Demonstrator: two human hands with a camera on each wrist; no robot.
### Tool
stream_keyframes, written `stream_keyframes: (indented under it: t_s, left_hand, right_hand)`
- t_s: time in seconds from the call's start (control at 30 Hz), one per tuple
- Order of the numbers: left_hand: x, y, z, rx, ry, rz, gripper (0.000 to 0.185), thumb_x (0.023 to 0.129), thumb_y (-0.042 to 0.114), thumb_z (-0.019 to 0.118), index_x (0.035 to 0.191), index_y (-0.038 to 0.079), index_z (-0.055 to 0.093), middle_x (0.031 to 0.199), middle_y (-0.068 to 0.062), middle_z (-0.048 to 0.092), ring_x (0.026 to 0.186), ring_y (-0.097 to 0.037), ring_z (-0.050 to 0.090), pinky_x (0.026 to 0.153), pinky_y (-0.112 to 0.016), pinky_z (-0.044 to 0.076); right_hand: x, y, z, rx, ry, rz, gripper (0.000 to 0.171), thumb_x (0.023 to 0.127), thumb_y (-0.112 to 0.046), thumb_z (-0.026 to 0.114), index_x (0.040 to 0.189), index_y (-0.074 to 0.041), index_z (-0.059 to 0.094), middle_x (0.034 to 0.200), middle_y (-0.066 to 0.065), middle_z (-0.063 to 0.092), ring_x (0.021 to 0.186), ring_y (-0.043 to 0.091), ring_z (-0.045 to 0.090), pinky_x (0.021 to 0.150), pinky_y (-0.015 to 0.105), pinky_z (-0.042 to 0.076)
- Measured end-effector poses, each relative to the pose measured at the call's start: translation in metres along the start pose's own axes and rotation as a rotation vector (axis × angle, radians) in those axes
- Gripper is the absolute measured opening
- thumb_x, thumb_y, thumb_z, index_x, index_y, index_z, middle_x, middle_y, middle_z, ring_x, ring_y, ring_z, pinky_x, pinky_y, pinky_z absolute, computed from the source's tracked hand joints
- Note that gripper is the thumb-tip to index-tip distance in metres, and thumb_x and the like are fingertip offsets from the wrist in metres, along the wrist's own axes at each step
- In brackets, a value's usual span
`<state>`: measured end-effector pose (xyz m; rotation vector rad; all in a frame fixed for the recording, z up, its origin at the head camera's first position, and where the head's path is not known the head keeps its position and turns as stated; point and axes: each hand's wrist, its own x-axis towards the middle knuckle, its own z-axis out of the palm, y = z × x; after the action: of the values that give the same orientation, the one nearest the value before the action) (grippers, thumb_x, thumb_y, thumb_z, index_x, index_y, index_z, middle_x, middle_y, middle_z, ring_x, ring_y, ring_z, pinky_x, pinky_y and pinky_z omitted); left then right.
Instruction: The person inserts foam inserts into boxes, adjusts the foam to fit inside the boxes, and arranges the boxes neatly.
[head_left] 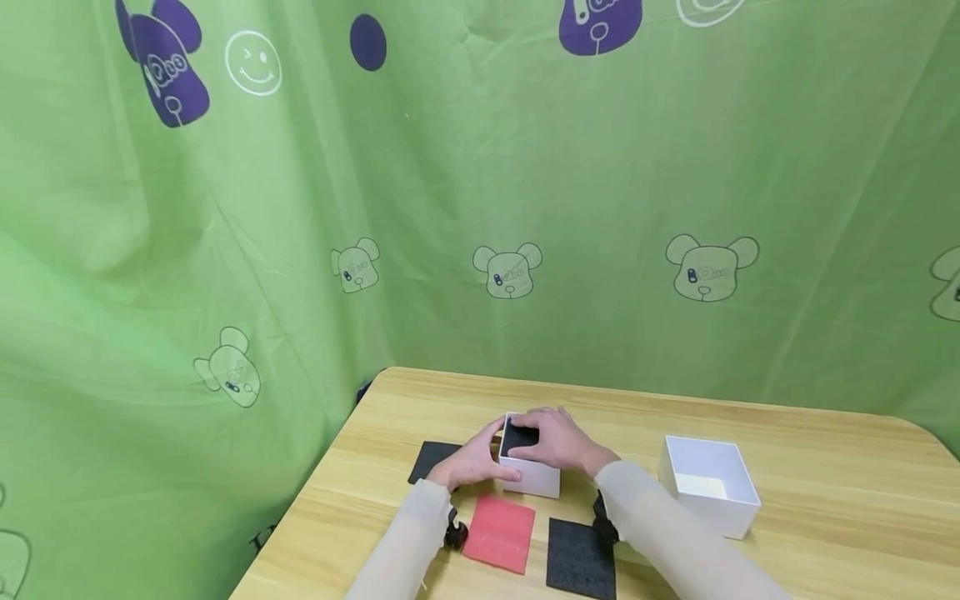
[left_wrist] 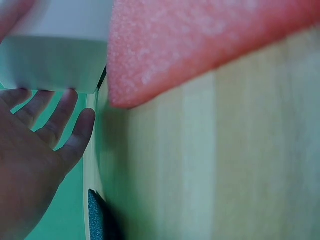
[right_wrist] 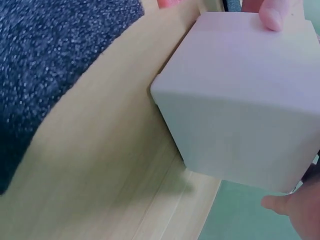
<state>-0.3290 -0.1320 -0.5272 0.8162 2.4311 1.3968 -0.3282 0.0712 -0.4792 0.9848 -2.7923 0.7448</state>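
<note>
A white box (head_left: 531, 478) stands near the middle of the table, with a black foam sheet (head_left: 517, 438) showing at its open top. My left hand (head_left: 474, 463) grips the box from the left, thumb on the near face and fingertips against the side wall (left_wrist: 55, 62). From the right, my right hand (head_left: 558, 442) reaches over the box's top. Its thumb and forefinger are spread across the black foam, straightened and touching it near the left rim. In the right wrist view, the box's side (right_wrist: 240, 140) hides most of that hand.
A red foam sheet (head_left: 500, 533) and a dark foam sheet (head_left: 581, 558) lie in front of the box. Another dark sheet (head_left: 432, 461) lies to its left. A second white box (head_left: 712, 510), open-topped, stands at the right. Behind the table hangs a green curtain (head_left: 600, 333).
</note>
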Motion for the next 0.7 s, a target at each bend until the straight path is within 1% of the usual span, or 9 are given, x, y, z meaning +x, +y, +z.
stream_keyframes:
  t_s: [0.13, 0.2, 0.3, 0.57, 0.7]
  left_hand:
    - [0.001, 0.001, 0.0, -0.038, -0.007, 0.004, 0.096, 0.076, 0.024, 0.081, 0.151, 0.024, 0.021, 0.139, 0.002, 0.042, 0.118, -0.013, 0.047, 0.098, -0.03, 0.038]
    - [0.001, 0.001, 0.0, -0.063, -0.009, -0.004, 0.096, 0.075, 0.023, 0.081, 0.15, 0.024, 0.021, 0.137, 0.002, 0.043, 0.115, -0.012, 0.049, 0.097, -0.029, 0.039]
    - [0.0, 0.002, 0.0, -0.087, -0.009, -0.016, 0.096, 0.075, 0.02, 0.081, 0.15, 0.023, 0.021, 0.134, 0.001, 0.045, 0.111, -0.012, 0.051, 0.095, -0.029, 0.04]
    - [-0.001, 0.001, 0.002, -0.093, -0.007, -0.03, 0.095, 0.075, 0.017, 0.081, 0.15, 0.024, 0.023, 0.129, 0.002, 0.048, 0.108, -0.013, 0.051, 0.088, -0.028, 0.045]
    - [0.0, 0.0, 0.001, -0.085, -0.01, -0.024, 0.095, 0.075, 0.019, 0.081, 0.15, 0.022, 0.023, 0.128, 0.0, 0.049, 0.108, -0.014, 0.052, 0.089, -0.029, 0.045]
  right_hand:
    - [-0.003, 0.007, -0.002, 0.03, 0.002, -0.035, 0.061, 0.081, -0.045, 0.072, 0.125, -0.005, 0.062, 0.12, 0.008, 0.062, 0.11, 0.025, 0.055, 0.093, 0.045, 0.042]
    - [-0.006, 0.009, -0.005, 0.051, 0.002, -0.036, 0.061, 0.08, -0.044, 0.073, 0.126, -0.004, 0.061, 0.12, 0.008, 0.062, 0.109, 0.025, 0.055, 0.089, 0.042, 0.046]
    - [-0.009, 0.013, -0.008, 0.068, -0.006, -0.024, 0.061, 0.08, -0.044, 0.073, 0.126, -0.005, 0.061, 0.12, 0.008, 0.061, 0.11, 0.025, 0.054, 0.09, 0.042, 0.046]
    - [-0.015, 0.018, -0.007, 0.086, -0.011, -0.017, 0.063, 0.079, -0.047, 0.073, 0.125, -0.005, 0.062, 0.12, 0.01, 0.061, 0.11, 0.026, 0.054, 0.092, 0.044, 0.044]
    - [-0.018, 0.019, -0.011, 0.086, -0.019, -0.004, 0.065, 0.08, -0.05, 0.071, 0.126, -0.005, 0.061, 0.122, 0.01, 0.06, 0.112, 0.027, 0.053, 0.093, 0.045, 0.044]
